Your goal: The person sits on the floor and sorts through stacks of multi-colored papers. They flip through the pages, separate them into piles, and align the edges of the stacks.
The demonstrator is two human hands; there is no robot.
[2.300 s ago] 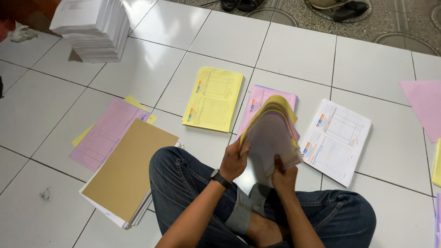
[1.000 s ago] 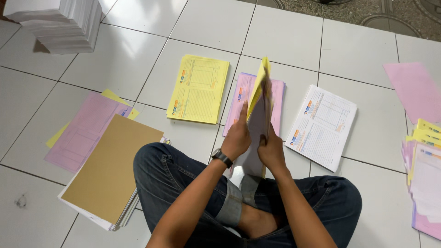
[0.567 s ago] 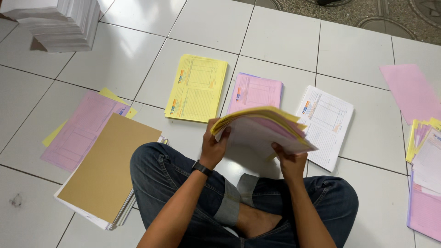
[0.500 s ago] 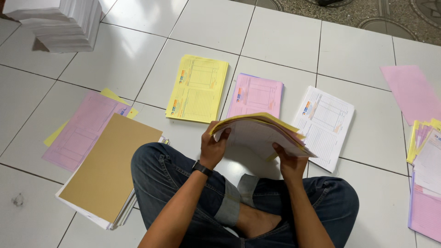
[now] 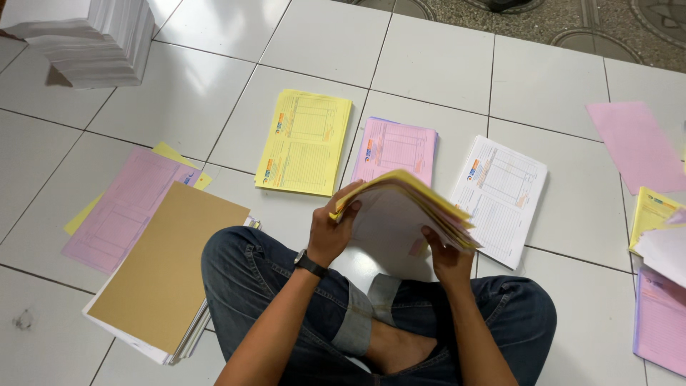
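I sit cross-legged on a white tiled floor and hold a bundle of yellow, white and pink sheets [image 5: 400, 211] above my lap. My left hand [image 5: 334, 230], with a black watch on the wrist, grips the bundle's left edge, thumb on top. My right hand [image 5: 446, 256] holds it from below on the right. The bundle lies nearly flat, its edges fanned toward the right. Ahead of it on the floor lie a yellow form pile [image 5: 306, 141], a pink form pile [image 5: 395, 149] and a white form pile [image 5: 504, 193].
A brown cardboard sheet [image 5: 161, 264] tops a paper pile by my left knee, beside pink sheets [image 5: 125, 207]. A tall white paper stack [image 5: 82, 36] stands at the far left. More pink, yellow and white sheets [image 5: 661, 286] lie at the right edge.
The bundle went from upright, held on edge, to nearly flat in both hands. It has since dropped slightly lower toward my lap.
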